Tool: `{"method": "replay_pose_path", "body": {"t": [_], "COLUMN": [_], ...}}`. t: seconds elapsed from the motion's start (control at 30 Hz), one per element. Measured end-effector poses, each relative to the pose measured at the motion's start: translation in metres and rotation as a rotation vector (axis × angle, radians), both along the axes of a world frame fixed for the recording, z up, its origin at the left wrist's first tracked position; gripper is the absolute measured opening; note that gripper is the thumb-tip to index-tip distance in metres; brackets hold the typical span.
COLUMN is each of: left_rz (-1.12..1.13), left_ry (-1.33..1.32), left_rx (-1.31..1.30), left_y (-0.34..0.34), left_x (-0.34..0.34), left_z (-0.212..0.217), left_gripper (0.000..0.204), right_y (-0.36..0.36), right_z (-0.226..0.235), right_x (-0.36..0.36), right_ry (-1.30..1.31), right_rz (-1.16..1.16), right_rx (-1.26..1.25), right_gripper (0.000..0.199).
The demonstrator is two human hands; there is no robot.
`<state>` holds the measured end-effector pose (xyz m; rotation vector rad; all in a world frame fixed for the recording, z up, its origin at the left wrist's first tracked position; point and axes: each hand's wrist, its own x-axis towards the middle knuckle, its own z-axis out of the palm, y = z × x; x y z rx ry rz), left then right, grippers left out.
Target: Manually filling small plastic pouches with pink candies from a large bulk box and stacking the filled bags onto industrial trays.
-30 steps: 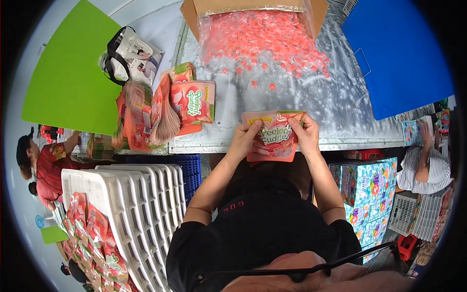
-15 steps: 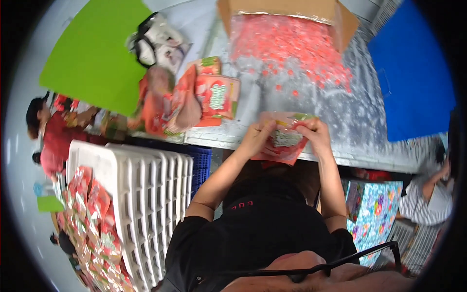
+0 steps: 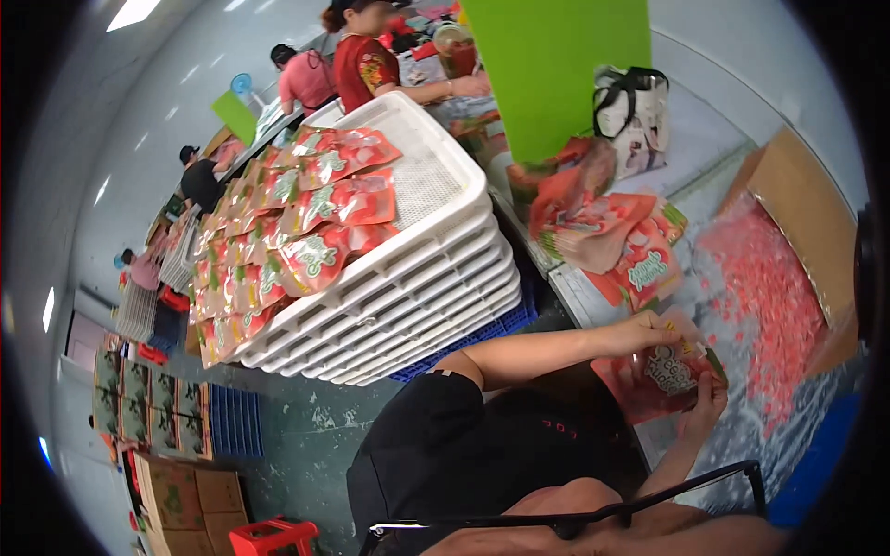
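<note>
A red and pink printed pouch (image 3: 656, 378) is held between both my hands at the table's near edge. My left hand (image 3: 647, 332) is closed on its upper edge. My right hand (image 3: 706, 404) grips the side by the green corner, with fingers partly hidden by the pouch. Just beyond my left hand lies a pile of similar pouches (image 3: 640, 259), some fanned in a stack. Small red wrapped pieces (image 3: 765, 310) spill over the table from a tipped cardboard box (image 3: 807, 236).
On my left, stacked white plastic trays (image 3: 445, 218) carry rows of filled pouches (image 3: 315, 199). A green board (image 3: 565, 74) stands beside a white and black bag (image 3: 632, 120). Other people work beyond, one in a red top (image 3: 357, 69). A red stool (image 3: 273, 536) stands on the floor.
My view has swung left, bringing the trays and room into sight. Both hands still hold the pouch, which now appears tilted and further right in view.
</note>
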<state>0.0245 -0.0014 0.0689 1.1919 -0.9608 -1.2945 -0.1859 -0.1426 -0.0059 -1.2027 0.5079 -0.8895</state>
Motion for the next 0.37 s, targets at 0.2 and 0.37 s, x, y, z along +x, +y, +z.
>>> {"method": "replay_pose_path", "body": {"t": [0.2, 0.37], "left_rz": [0.126, 0.442], "left_ry": [-0.15, -0.263], "left_rx": [-0.346, -0.417], "left_y": [0.004, 0.023], "left_x": [0.027, 0.059], "left_z": [-0.002, 0.054], "left_gripper": [0.06, 0.054], "right_y": [0.002, 0.005], "right_z": [0.02, 0.076], "right_x": [0.048, 0.086], "right_ry": [-0.127, -0.134], "right_rz": [-0.006, 0.24], "right_rx": [0.018, 0.096], "right_gripper": [0.016, 0.028]}}
